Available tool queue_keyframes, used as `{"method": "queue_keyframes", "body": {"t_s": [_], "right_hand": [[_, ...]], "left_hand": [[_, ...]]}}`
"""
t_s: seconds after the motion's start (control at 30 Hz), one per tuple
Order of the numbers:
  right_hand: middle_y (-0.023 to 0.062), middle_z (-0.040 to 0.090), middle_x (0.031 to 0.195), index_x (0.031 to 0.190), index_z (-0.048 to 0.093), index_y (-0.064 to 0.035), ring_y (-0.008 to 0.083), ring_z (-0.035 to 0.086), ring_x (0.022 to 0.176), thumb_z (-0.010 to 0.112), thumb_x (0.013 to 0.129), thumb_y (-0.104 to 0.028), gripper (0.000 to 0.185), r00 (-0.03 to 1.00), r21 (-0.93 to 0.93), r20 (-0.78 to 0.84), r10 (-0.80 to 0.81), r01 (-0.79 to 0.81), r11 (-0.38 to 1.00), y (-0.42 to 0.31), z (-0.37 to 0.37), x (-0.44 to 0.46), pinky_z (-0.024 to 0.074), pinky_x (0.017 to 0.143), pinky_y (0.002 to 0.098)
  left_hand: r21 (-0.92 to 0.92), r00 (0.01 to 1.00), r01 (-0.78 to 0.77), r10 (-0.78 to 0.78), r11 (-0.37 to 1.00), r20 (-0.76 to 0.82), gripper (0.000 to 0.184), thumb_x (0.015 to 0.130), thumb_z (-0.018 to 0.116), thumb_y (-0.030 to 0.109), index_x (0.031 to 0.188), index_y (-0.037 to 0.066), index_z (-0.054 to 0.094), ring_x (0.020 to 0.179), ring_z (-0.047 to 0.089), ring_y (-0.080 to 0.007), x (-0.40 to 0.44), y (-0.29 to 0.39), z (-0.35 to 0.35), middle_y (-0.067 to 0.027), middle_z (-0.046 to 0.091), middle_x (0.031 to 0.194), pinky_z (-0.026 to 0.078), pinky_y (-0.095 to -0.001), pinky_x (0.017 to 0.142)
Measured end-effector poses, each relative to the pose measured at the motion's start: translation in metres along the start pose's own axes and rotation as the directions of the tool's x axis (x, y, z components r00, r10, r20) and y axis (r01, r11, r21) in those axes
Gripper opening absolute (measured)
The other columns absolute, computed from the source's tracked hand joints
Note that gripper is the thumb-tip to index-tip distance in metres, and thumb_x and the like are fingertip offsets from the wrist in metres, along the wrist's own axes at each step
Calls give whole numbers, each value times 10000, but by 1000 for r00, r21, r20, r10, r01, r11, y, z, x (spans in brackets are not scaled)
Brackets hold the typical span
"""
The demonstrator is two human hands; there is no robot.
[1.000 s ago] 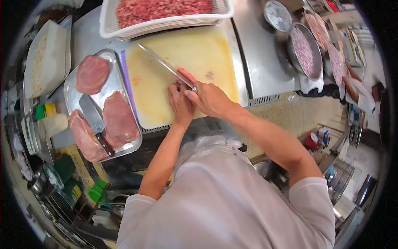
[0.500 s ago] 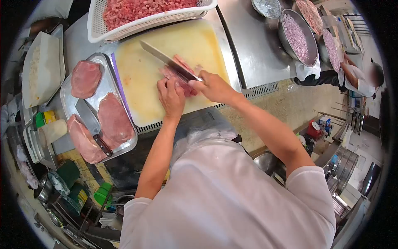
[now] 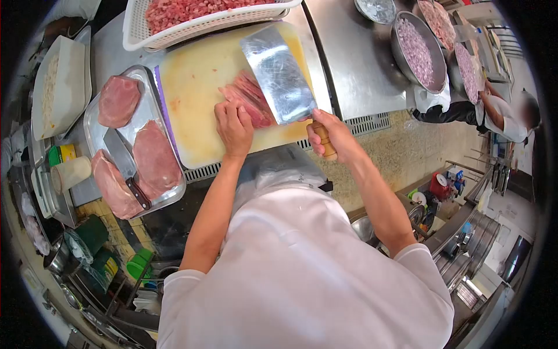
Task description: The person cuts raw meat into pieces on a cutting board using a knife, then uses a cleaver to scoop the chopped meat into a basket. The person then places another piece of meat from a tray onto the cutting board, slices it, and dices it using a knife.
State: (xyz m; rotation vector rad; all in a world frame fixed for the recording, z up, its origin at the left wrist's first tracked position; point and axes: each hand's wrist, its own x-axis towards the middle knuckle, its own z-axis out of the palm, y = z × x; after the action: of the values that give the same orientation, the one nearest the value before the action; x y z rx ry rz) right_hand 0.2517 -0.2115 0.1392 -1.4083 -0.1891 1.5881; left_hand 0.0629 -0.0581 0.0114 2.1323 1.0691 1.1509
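Sliced raw meat (image 3: 246,100) lies on the yellowed cutting board (image 3: 192,75), cut into long strips. The curled fingers of my left hand (image 3: 233,127) press on the near left end of the strips. My right hand (image 3: 334,136) is closed around the wooden handle of a cleaver (image 3: 280,75). The cleaver's broad blade is turned flat toward the camera, just right of the meat, and covers part of the strips' right side. Whether the blade touches the meat I cannot tell.
Left of the board, a metal tray (image 3: 142,75) holds large raw meat pieces (image 3: 156,160) and a knife (image 3: 123,157). Beyond the board stands a white basket (image 3: 215,23) of diced meat. Bowls of chopped food (image 3: 415,52) and another person (image 3: 500,110) are at right.
The cleaver has moved right off the meat and rolled from edge-on to flat-facing. My right hand has shifted right and slightly down; my left hand stays on the meat.
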Motion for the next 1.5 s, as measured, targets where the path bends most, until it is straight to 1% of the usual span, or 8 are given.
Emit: {"method": "queue_keyframes", "body": {"t_s": [0.37,0.5,0.6,0.73,1.0,1.2,1.33,1.5], "right_hand": [[6,490,642,1196,571,-40,125,472,450,497,1115,-451,425,999,310,-47,-5,19,951,22,-11,-2,433,435,292],[47,556,669,1177,599,-12,158,551,533,559,1094,-411,409,957,-398,-230,-176,72,915,13,13,-17,462,521,349],[156,608,699,1172,599,27,287,651,656,569,1088,-384,420,910,-751,-119,-397,179,635,6,39,-43,492,639,463],[225,663,737,1171,609,19,453,663,732,594,1068,-319,353,927,-834,-15,-375,195,517,1,57,-62,493,659,516],[222,667,722,1171,615,25,447,671,712,619,1053,-288,334,909,-895,59,-412,230,381,2,62,-60,497,652,520],[214,657,696,1184,617,11,437,668,672,632,1047,-294,334,910,-908,12,-413,183,378,-11,60,-50,502,622,508],[215,651,682,1189,620,14,441,662,646,635,1046,-297,342,922,-922,114,-370,237,307,4,48,-31,502,602,507],[224,657,692,1180,614,26,437,669,653,631,1048,-277,331,935,-893,31,-352,185,411,-4,60,-35,509,615,508]], "left_hand": [[1,1000,-5,5,1000,14,159,957,614,66,1112,32,626,953,578,-389,-1,-1,-1,-182,555,1015,498,-496,823],[-6,999,-29,29,1000,41,153,978,610,77,1122,30,634,968,582,-394,-2,-4,-4,-193,565,1038,497,-493,838],[-94,999,-36,39,995,30,143,987,605,69,1117,22,642,983,581,-397,-1,3,-12,-199,574,1043,495,-496,851],[-152,999,24,-20,988,28,130,983,607,58,1099,8,641,998,576,-405,-9,4,-13,-208,580,1033,490,-500,859],[4,989,-69,68,998,131,117,972,627,80,1034,-15,602,925,546,-421,-4,1,-10,-220,543,978,463,-533,793],[-266,990,136,-122,954,67,254,947,648,98,1150,-27,561,1010,555,-418,-8,1,-16,-230,551,1102,481,-497,865],[-244,992,84,-57,966,114,360,924,685,119,1218,-23,534,1070,550,-412,-7,0,-21,-227,548,1153,483,-493,912],[-138,998,-5,15,990,68,342,878,690,65,1193,-2,575,1053,560,-407,-9,1,-20,-218,560,1121,487,-500,895]]}}
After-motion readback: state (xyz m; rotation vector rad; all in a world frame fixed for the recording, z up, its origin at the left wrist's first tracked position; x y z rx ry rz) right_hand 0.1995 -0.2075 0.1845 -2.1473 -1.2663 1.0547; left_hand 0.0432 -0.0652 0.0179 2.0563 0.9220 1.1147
